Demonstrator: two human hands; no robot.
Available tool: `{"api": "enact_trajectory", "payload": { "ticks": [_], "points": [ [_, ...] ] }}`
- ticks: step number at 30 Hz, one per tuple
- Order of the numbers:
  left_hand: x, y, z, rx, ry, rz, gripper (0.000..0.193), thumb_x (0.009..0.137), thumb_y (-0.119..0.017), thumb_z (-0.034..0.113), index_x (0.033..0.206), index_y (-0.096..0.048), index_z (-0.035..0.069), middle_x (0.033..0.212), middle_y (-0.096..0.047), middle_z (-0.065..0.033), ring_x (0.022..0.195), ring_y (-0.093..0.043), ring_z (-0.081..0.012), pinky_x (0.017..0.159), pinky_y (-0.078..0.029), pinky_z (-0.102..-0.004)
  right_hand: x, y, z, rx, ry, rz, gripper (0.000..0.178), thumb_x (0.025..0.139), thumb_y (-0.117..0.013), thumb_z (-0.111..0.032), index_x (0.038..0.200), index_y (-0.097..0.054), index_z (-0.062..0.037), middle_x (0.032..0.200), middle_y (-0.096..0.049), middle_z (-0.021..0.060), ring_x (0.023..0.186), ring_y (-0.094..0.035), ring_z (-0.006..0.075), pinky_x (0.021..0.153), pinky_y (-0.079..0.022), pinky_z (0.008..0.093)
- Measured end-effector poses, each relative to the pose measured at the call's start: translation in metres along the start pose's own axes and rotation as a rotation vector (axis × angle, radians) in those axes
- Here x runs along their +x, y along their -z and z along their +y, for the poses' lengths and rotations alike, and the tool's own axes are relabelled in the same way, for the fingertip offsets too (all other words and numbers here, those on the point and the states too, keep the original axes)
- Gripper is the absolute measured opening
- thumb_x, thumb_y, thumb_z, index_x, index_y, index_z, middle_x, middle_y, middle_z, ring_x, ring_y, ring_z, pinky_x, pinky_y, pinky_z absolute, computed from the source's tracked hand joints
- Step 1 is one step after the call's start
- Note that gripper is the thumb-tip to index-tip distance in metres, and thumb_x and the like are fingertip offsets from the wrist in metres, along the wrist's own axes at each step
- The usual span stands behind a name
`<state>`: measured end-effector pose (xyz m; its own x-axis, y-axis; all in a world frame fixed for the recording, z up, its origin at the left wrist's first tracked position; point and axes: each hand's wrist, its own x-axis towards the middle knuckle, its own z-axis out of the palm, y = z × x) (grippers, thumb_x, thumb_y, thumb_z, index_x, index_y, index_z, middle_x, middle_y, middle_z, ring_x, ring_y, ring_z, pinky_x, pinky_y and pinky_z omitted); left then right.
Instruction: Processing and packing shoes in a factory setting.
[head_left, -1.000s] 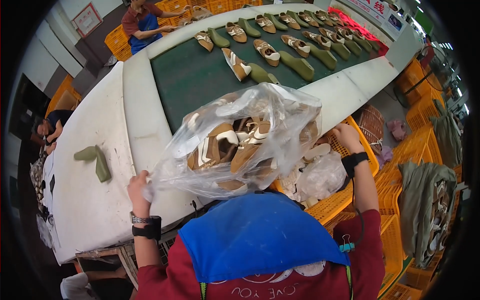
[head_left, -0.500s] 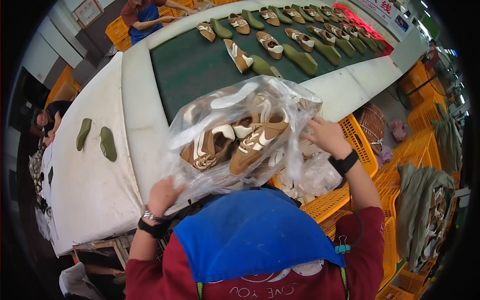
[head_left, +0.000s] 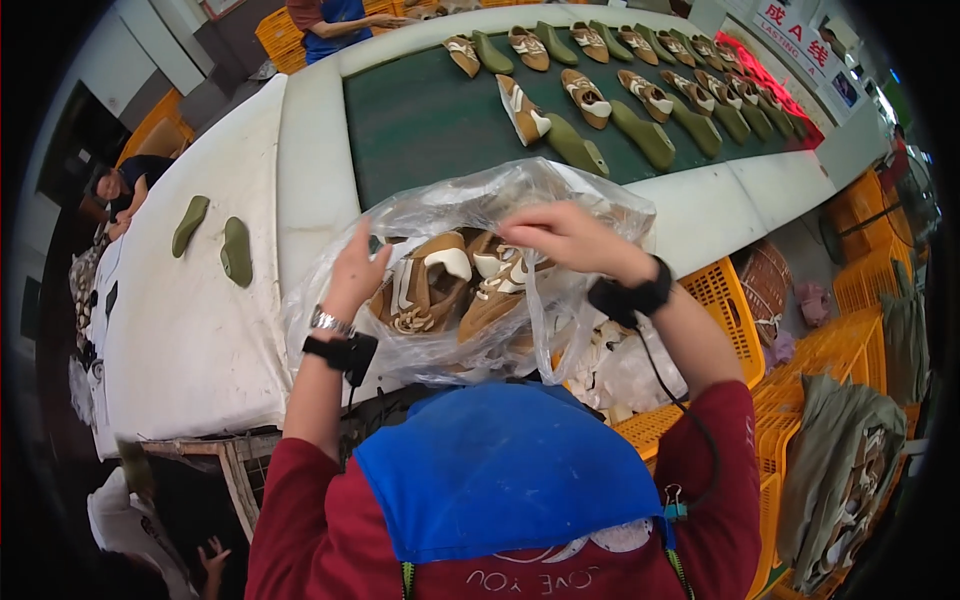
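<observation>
A clear plastic bag (head_left: pixel 330 290) in front of me holds several brown suede sneakers with white stripes. Through its spread mouth the left sneaker (head_left: pixel 432 290) and the right sneaker (head_left: pixel 490 306) show bare. At the bag's left edge stands my left hand (head_left: pixel 355 272), open, thumb and fingers apart, against the film. My right hand (head_left: pixel 570 238) reaches leftward over the mouth, above the sneakers. Its fingers are stretched and slightly bent, with nothing visibly gripped. It covers part of the right sneaker and the film behind.
Sneakers and green shoe lasts (head_left: pixel 640 135) stand in rows on a dark green conveyor (head_left: pixel 400 135). Two lasts (head_left: pixel 236 252) lie on the white table (head_left: pixel 190 340) at left. Yellow crates (head_left: pixel 730 300) stack up at right. Co-workers (head_left: pixel 335 25) are at the far side and left.
The film over the sneakers has been spread aside. My left hand has moved up along the bag's left edge, and my right hand has swung left over its mouth.
</observation>
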<state>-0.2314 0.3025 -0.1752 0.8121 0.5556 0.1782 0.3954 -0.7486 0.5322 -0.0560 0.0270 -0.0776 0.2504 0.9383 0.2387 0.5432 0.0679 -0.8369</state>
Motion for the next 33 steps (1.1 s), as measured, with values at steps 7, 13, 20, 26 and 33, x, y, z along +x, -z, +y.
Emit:
{"api": "enact_trajectory", "payload": {
  "ticks": [7,13,20,26,33],
  "points": [
    [-0.009,0.011,-0.056,0.494,0.194,0.062,0.088,0.072,-0.068,0.033,0.142,-0.016,0.021,0.141,-0.027,-0.0168,0.132,-0.021,-0.0339,0.098,-0.029,-0.0547,0.025,0.075,0.129,-1.282,-0.478,-0.132,0.049,0.075,-0.054,-0.056,0.108,-0.063,-0.0211,0.123,-0.052,0.0091,0.117,-0.039,0.0360,0.091,-0.024,0.0592],
    [0.029,0.027,-0.070,0.075,0.021,0.174,0.093,0.069,-0.071,0.024,0.141,-0.014,0.012,0.136,-0.034,-0.0245,0.126,-0.032,-0.0385,0.101,-0.031,-0.0431,0.070,0.124,0.133,-0.893,-0.833,-0.564,0.080,0.064,-0.069,-0.054,0.132,-0.041,-0.0208,0.133,-0.039,0.0202,0.126,-0.034,0.0320,0.100,-0.030,0.0453],
    [0.111,0.017,-0.035,-0.030,-0.051,0.275,0.092,0.069,-0.071,0.022,0.139,-0.014,0.002,0.128,-0.041,-0.0282,0.119,-0.041,-0.0388,0.098,-0.036,-0.0393,0.102,0.083,0.159,-0.954,-0.363,-0.550,0.034,0.074,-0.062,-0.030,0.103,-0.061,-0.0120,0.099,-0.061,0.0119,0.097,-0.057,0.0313,0.081,-0.046,0.0398],
    [0.120,-0.020,-0.081,0.055,0.018,0.026,0.092,0.072,-0.069,0.028,0.140,-0.012,0.002,0.130,-0.039,-0.0281,0.120,-0.040,-0.0393,0.099,-0.034,-0.0399,0.111,0.127,0.232,-0.651,-0.441,0.239,0.018,0.078,-0.051,-0.017,0.089,-0.063,-0.0088,0.087,-0.064,0.0139,0.085,-0.061,0.0337,0.075,-0.048,0.0418],
    [0.125,-0.064,-0.076,-0.329,0.752,-0.854,0.073,0.088,-0.038,0.058,0.137,-0.028,0.005,0.135,-0.038,-0.0168,0.124,-0.039,-0.0269,0.101,-0.032,-0.0351,0.072,0.092,0.317,-0.106,-0.599,-0.170,0.019,0.082,-0.051,-0.015,0.089,-0.061,-0.0001,0.083,-0.064,0.0138,0.071,-0.061,0.0276,0.069,-0.048,0.0369]
  ]
}}
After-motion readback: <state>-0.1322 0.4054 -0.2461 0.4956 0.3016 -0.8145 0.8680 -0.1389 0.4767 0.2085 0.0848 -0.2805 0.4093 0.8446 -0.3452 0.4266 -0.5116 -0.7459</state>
